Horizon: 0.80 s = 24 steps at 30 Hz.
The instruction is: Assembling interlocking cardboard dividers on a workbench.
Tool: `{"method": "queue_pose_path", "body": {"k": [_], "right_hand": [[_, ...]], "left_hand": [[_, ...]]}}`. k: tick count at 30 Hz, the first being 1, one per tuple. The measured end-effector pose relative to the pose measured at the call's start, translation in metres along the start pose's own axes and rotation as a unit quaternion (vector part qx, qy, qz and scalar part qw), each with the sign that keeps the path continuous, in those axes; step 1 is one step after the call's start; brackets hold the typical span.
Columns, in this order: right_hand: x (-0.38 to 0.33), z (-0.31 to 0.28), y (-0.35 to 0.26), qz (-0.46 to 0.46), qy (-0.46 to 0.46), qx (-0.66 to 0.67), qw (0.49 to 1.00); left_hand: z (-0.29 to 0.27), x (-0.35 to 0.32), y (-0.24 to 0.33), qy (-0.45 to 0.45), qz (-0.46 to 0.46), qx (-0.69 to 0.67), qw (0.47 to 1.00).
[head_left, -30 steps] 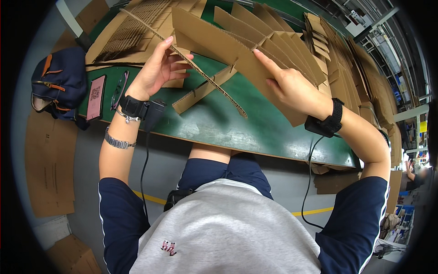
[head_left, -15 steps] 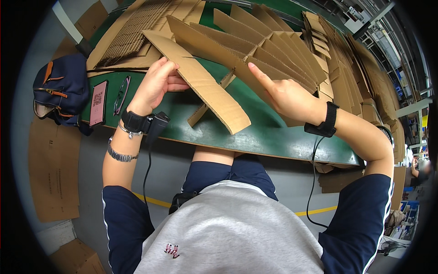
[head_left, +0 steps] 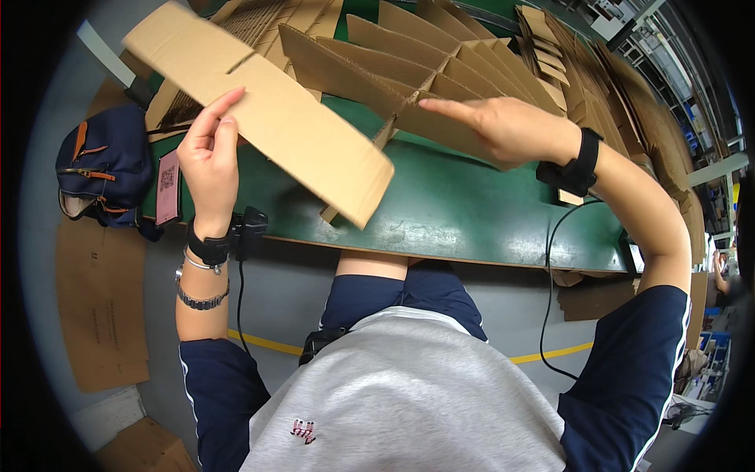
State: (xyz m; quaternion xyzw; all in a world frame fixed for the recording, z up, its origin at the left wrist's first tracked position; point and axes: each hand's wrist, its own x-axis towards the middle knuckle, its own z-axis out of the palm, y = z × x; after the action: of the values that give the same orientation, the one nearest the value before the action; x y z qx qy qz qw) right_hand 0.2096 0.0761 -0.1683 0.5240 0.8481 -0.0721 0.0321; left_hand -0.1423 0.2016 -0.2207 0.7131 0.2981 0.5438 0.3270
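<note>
A long tan cardboard divider strip point(head_left: 307, 145) with a slot cut in one edge is held slanting over the green table by my left hand point(head_left: 211, 161), which pinches its near edge between thumb and fingers. Right of it stands a partly assembled cardboard divider grid point(head_left: 429, 79), its slotted strips crossing along a central spine and fanning apart. My right hand point(head_left: 511, 130) grips the grid's nearest panel, index finger stretched toward the spine crossing; its other fingers are mostly hidden. The spine strip's near end point(head_left: 330, 213) shows below the held strip.
Stacked cardboard strips point(head_left: 263, 27) lie at the back left, with more cardboard piles point(head_left: 602, 110) at the right. A dark blue bag point(head_left: 106, 161) and a pink phone point(head_left: 167, 189) sit at the left of the green table point(head_left: 472, 212). Cables hang from both wrists.
My left hand has moved left, lifting the strip away from the grid and turning its broad face up. My right hand stays at the grid, slightly farther up and right.
</note>
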Motion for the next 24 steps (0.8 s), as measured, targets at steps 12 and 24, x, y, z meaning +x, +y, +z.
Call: {"method": "queue_pose_path", "body": {"k": [12,24], "right_hand": [[0.089,0.006,-0.003,0.031,0.061,0.013,0.998],[0.086,0.018,-0.009,0.009,0.102,-0.027,0.994]], "left_hand": [[-0.016,0.025,-0.002,0.097,-0.020,-0.012,0.995],[0.000,0.032,-0.002,0.076,-0.002,-0.008,0.997]]}}
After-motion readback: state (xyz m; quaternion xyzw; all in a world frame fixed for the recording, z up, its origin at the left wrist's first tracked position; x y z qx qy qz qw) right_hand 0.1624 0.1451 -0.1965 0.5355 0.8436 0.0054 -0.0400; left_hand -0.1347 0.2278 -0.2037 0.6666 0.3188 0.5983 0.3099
